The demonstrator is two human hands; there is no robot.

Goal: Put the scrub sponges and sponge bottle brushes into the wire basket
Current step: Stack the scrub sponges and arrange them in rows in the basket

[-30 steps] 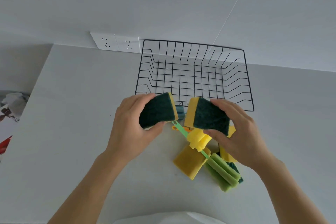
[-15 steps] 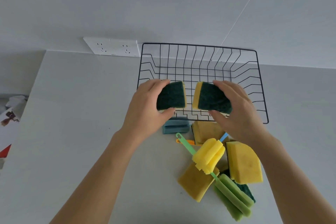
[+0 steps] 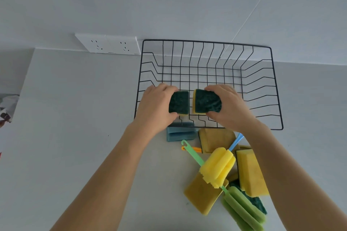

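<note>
The left hand (image 3: pixel 156 106) pinches one scrub sponge (image 3: pixel 179 102) btw thumb and fingers, dark green side up. The right hand (image 3: pixel 230 107) pinches a second scrub sponge (image 3: pixel 206 101) the same way, w/ its yellow edge showing on the left side. Both sponges are held over the front part of the black wire basket (image 3: pixel 276 88), close to each other but apart. If they touch the basket floor, one cannot tell.

The basket stands at the back of the white table (image 3: pixel 75 127), near a wall socket (image 3: pixel 109 44).

In front of the basket, on the table, lies a pile: a blue sponge brush (image 3: pixel 180 134), a yellow brush head (image 3: pixel 217 167) on a green handle (image 3: pixel 192 153), a green brush head (image 3: pixel 244 210), and several yellow sponges (image 3: pixel 249 172). An orange handle (image 3: pixel 195 149) and a blue handle (image 3: pixel 236 140) come out from under the pile.
</note>
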